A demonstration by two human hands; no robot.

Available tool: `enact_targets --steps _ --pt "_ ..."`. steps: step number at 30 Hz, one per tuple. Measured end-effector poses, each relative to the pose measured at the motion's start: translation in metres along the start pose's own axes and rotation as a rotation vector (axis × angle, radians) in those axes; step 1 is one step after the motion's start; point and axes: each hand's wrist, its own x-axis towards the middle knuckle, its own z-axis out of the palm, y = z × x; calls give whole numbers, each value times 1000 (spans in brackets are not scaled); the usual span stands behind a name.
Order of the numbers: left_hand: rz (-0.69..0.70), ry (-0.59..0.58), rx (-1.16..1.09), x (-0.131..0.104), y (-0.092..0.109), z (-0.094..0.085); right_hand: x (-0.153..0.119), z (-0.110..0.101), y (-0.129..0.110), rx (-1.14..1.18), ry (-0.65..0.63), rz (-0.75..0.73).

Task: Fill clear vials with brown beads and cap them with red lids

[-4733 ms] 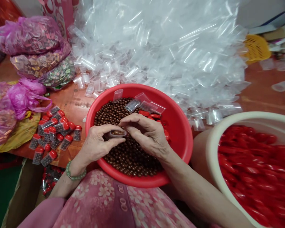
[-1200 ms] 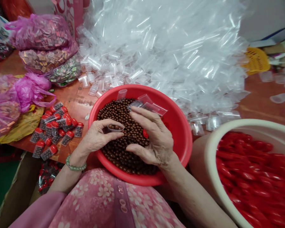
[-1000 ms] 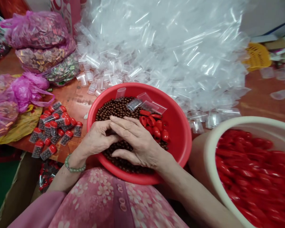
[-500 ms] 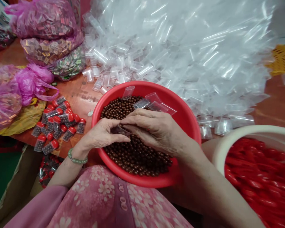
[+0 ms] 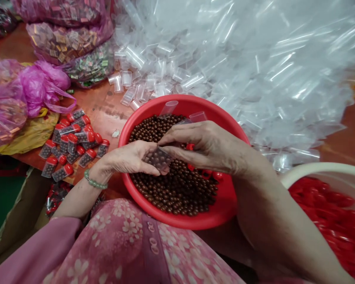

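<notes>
A clear tube (image 5: pixel 159 158) with dark balls inside is gripped between the thumb and fingers of my left hand (image 5: pixel 133 157), over the red basin (image 5: pixel 230 209). My right hand (image 5: pixel 205 144) has its thumb and fingers pinched at the tube's upper end; whether anything small is between them is hidden. Brown balls (image 5: pixel 171 197) fill much of the basin below. Several red caps (image 5: pixel 207 174) lie on the balls beneath my right hand. Clear empty tubes (image 5: pixel 169 108) rest at the basin's far side.
Filled red-capped tubes (image 5: pixel 72 144) lie on the table (image 5: pixel 100 106) at left, near pink bags (image 5: pixel 44 85). Clear tubes (image 5: pixel 192 79) are heaped behind the basin. A white tub (image 5: pixel 322 167) of red caps (image 5: pixel 337 221) stands at right.
The tube in my left hand now shows more plainly, with balls inside. Red caps have come into view under my right hand. The camera view has shifted slightly.
</notes>
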Motion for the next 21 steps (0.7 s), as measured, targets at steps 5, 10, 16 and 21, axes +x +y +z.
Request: enact_targets --steps 5,10,16,21 --pt "-58 22 -79 1 0 0 2 -1 9 134 -40 52" --pt "-109 3 -171 1 2 2 3 3 16 281 -45 119" --pt "-109 -7 -126 3 -1 1 2 4 18 392 -96 232" --pt "-99 -9 -135 3 -4 0 -1 6 14 394 5 229"
